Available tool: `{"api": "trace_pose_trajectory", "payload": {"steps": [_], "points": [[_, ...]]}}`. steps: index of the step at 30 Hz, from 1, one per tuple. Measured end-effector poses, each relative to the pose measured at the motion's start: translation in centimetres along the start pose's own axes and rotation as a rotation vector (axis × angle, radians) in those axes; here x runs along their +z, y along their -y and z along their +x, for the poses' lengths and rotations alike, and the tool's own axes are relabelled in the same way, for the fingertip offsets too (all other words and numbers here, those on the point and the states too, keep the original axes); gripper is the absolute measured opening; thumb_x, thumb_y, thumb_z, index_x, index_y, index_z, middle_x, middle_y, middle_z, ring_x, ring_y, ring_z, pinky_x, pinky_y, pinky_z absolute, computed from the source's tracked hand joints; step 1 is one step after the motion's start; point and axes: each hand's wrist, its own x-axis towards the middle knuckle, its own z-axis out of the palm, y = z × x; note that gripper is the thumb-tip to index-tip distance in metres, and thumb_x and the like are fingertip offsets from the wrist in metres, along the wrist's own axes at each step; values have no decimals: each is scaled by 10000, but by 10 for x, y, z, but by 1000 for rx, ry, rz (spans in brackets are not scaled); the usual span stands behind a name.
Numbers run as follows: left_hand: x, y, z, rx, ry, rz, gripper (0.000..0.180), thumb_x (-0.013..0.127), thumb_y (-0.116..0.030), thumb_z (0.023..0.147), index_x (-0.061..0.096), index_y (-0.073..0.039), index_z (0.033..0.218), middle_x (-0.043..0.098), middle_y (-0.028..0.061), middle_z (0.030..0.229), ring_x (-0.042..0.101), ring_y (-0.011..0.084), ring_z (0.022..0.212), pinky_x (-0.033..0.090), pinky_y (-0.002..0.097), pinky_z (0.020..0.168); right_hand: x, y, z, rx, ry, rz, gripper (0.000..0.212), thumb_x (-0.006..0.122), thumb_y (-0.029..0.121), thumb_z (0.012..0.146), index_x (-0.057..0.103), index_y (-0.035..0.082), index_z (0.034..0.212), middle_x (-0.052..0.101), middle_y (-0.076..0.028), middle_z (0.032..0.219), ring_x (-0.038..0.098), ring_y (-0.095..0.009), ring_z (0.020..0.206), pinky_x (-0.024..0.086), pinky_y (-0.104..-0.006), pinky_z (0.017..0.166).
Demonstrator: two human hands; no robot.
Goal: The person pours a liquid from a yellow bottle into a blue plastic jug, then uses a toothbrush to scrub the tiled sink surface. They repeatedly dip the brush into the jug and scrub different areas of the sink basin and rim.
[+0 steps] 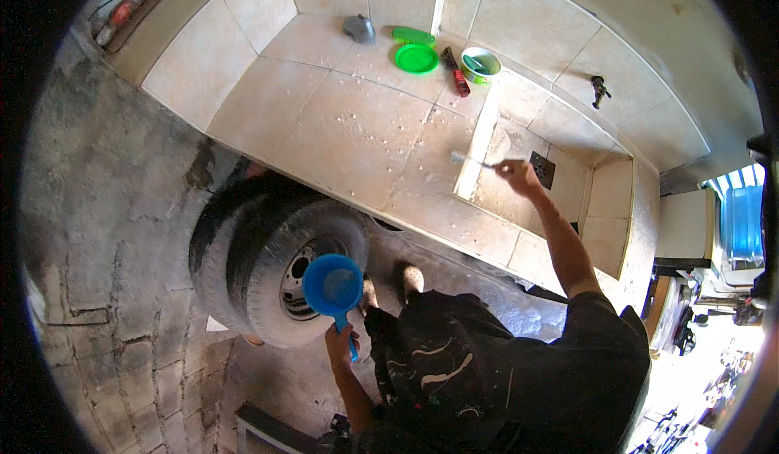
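My left hand point(341, 344) is wrapped round the handle of a blue plastic dipper point(333, 285), held low in front of the counter. Its bowl faces up, and a little pale or clear content seems to lie in it. Over the near left edge of the tiled sink point(596, 247), my right hand point(519, 175) pinches a thin-handled small brush point(464, 158). The brush's pale bristled head points left above the counter point(341, 109) and is slightly blurred; whether it touches the tiles I cannot tell. White crumbs are scattered over the counter.
Along the counter's back stand a grey lump-like object point(359, 30), a green brush point(414, 35), a green lid point(416, 59), a red-handled tool point(456, 73) and a small tub point(480, 65). A tap point(599, 90) juts above the sink drain point(542, 170). Tyres point(284, 263) lean below.
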Motion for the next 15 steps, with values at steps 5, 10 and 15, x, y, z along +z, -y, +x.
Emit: {"api": "trace_pose_trajectory", "payload": {"steps": [5, 10, 15], "points": [[18, -5, -4, -29, 30, 20, 190, 614, -141, 796, 537, 2, 895, 567, 103, 615, 514, 179, 420, 435, 301, 367, -1, 4, 16, -20, -315, -9, 143, 637, 175, 794, 684, 103, 908, 650, -97, 718, 586, -150, 621, 464, -299, 571], [35, -9, -12, 42, -23, 67, 163, 556, -124, 781, 536, 13, 866, 562, 94, 586, 490, 148, 380, 393, 281, 357, 7, 12, 19, 40, 121, 28, 156, 619, 190, 815, 685, 89, 913, 671, -118, 804, 630, -180, 658, 491, -317, 608], [45, -12, -14, 20, 9, 114, 198, 601, -149, 797, 538, 8, 902, 572, 108, 610, 517, 171, 419, 422, 292, 368, 11, 22, 50, -3, -181, -49, 161, 598, 192, 811, 686, 102, 911, 660, -143, 782, 629, -201, 649, 490, -324, 584]]}}
